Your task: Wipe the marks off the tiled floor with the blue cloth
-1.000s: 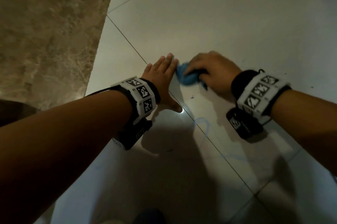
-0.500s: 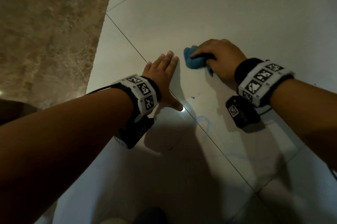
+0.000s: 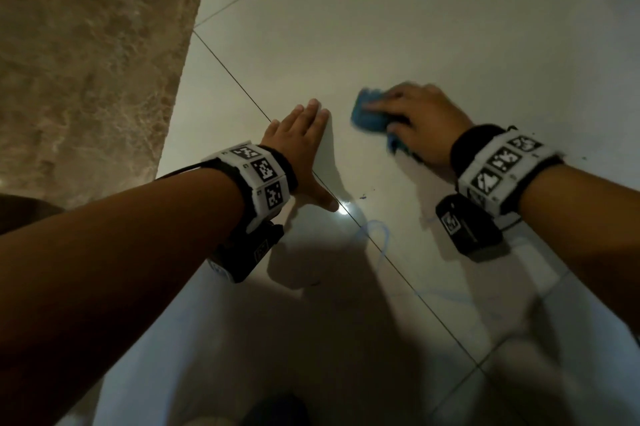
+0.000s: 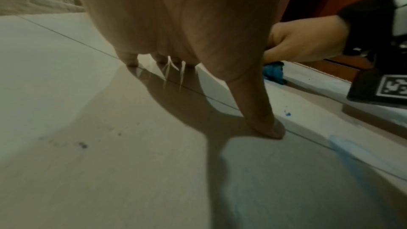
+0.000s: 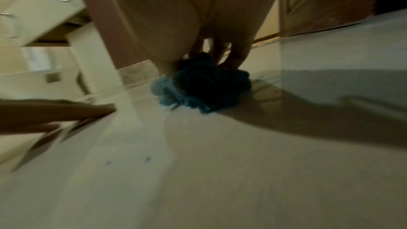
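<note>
My right hand (image 3: 415, 117) grips a bunched blue cloth (image 3: 369, 113) and presses it on the pale tiled floor (image 3: 415, 27); the right wrist view shows the cloth (image 5: 202, 90) crumpled under my curled fingers. My left hand (image 3: 301, 145) lies flat on the floor beside it, fingers straight, thumb (image 4: 264, 119) spread toward a grout line. A looping blue mark (image 3: 379, 235) runs across the tile near my wrists, and a small blue speck (image 3: 363, 197) sits between the hands. The left wrist view shows the smeared blue mark (image 4: 343, 147) and the cloth (image 4: 273, 72).
A brown marbled strip (image 3: 86, 61) borders the tiles on the left. Dark grout lines (image 3: 235, 79) cross the floor diagonally. A wooden door or frame (image 5: 319, 3) stands beyond the tiles. Small dark specks (image 4: 82, 145) dot the tile by my left hand.
My right hand has slid the cloth away from the left hand, farther up and to the right across the tile. The left hand has stayed planted.
</note>
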Tool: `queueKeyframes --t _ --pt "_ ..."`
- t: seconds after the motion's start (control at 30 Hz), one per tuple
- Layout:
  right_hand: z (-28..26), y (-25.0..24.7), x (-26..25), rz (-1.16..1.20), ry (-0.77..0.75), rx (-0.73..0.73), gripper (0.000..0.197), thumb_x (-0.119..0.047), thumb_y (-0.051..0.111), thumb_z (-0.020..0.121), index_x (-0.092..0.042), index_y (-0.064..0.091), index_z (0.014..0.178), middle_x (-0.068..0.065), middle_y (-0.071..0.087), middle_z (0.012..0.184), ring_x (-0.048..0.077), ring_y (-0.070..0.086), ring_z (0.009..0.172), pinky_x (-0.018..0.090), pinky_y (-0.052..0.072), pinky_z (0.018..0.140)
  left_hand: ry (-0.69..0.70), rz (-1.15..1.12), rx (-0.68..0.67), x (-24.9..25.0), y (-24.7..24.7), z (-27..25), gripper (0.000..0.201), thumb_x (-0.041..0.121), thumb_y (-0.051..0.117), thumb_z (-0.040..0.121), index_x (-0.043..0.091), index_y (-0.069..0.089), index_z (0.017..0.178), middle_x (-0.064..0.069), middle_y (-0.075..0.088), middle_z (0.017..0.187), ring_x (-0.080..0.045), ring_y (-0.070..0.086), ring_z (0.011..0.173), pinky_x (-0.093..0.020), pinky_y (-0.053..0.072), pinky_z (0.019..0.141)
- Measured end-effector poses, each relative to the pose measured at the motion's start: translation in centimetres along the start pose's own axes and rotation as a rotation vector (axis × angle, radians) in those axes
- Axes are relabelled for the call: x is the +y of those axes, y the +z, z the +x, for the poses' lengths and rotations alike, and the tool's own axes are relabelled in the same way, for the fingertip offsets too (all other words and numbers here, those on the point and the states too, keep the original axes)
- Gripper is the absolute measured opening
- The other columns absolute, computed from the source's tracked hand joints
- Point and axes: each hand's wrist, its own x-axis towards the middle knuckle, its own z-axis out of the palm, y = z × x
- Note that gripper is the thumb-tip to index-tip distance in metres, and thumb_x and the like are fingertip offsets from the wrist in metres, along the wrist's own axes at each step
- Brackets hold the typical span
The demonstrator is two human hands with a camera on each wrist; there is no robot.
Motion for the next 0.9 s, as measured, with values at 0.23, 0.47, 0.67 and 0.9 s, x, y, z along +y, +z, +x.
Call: queueKeyframes --t 0.23,0.47,0.67,0.9 --pt "-3.3 1.6 -3.7 0.002 -0.037 -0.04 0.047 -0.005 0.053 0.087 -0.032 0.058 0.124 -0.001 0.051 0.123 0.025 0.04 0.106 0.027 0.03 0.092 -0.004 0.005 0.003 0.1 -0.1 -0.1 0.146 0.073 0.073 0.057 0.014 -0.021 0.149 -0.007 -0.027 0.157 -0.026 -0.018 0.146 -0.046 0.001 0.121" --pt "0.4 -0.7 2.2 0.039 0.167 0.159 0.048 0.0 0.05 0.085 -0.026 0.06 0.124 0.008 0.052 0.131 0.034 0.048 0.115 0.033 0.034 0.106 0.041 -0.06 0.03 2.5 -1.5 1.2 0.135 0.074 0.067 0.065 0.014 -0.019 0.15 -0.004 -0.025 0.158 -0.024 -0.017 0.147 -0.046 -0.001 0.12" --pt "-2.7 1.0 -2.2 0.038 -0.003 0.065 0.045 0.001 0.055 0.081 -0.028 0.067 0.114 0.001 0.059 0.117 0.028 0.048 0.101 0.023 0.03 0.088 -0.015 -0.082 0.087 2.3 -0.9 2.7 0.115 0.07 0.056 0.078 0.014 -0.012 0.152 -0.006 -0.016 0.16 -0.024 -0.008 0.148 -0.043 0.006 0.121" --pt "0.4 -1.6 4.8 0.095 0.276 0.289 0.045 -0.004 0.045 0.079 -0.013 0.063 0.119 0.02 0.056 0.123 0.044 0.048 0.113 0.046 0.033 0.105 -0.018 -0.093 0.089 2.2 -0.9 2.7 0.114 0.07 0.056 0.079 0.018 -0.012 0.153 -0.002 -0.018 0.16 -0.022 -0.01 0.148 -0.043 0.002 0.121"
